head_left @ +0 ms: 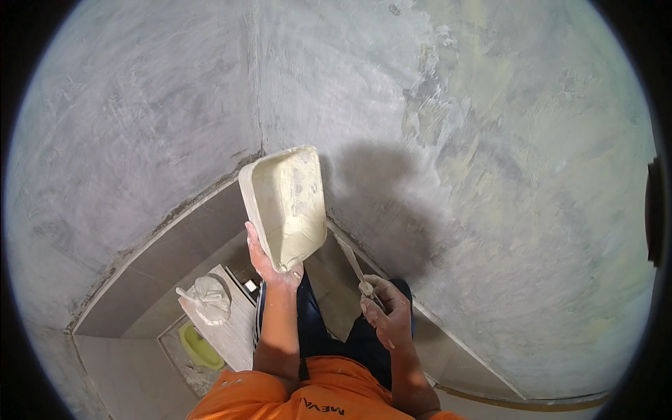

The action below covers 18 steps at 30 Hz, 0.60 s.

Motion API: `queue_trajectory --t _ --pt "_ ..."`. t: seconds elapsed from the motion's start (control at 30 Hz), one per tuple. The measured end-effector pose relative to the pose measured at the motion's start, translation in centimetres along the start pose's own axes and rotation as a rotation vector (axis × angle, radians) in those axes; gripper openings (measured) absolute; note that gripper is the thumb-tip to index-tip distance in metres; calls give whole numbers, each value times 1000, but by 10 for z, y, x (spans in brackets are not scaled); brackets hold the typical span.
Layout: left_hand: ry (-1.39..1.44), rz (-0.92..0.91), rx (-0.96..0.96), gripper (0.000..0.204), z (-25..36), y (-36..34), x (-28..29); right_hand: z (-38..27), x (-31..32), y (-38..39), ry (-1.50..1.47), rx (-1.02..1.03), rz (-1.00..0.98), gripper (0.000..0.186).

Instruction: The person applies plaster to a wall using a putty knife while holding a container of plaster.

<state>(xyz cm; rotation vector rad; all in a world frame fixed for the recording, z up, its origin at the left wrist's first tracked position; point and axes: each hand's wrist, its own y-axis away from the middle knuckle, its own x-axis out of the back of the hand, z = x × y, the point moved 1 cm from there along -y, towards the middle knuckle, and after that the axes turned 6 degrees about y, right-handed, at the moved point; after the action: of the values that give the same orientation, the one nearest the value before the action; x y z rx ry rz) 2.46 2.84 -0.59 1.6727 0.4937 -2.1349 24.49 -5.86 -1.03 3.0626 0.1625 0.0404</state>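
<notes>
- Two plastered walls (532, 231), meeting at a corner.
- Paste-smeared tray (288, 206), tilted before them; left hand (271, 269) cups near end, fingers spread, seemingly bearing weight.
- Putty knife (351, 258); right hand (390, 312), fingers pinching lower end, likely for control.

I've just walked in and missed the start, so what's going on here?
A person in an orange shirt is holding a pale tray in the left hand, its inside smeared with cream-coloured paste. The right hand grips a putty knife, its blade outside the tray. The wall ahead is patchy and streaked. To the left, a white bag sits on a board near a green basin.
</notes>
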Motion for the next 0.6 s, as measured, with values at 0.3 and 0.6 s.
queue_trajectory --t 0.3,0.6 --pt "-7 -129 52 56 8 -1 39 -41 -12 11 190 -10 -16 37" --pt "229 -98 160 57 -7 0 22 10 -9 1 290 270 145 35"
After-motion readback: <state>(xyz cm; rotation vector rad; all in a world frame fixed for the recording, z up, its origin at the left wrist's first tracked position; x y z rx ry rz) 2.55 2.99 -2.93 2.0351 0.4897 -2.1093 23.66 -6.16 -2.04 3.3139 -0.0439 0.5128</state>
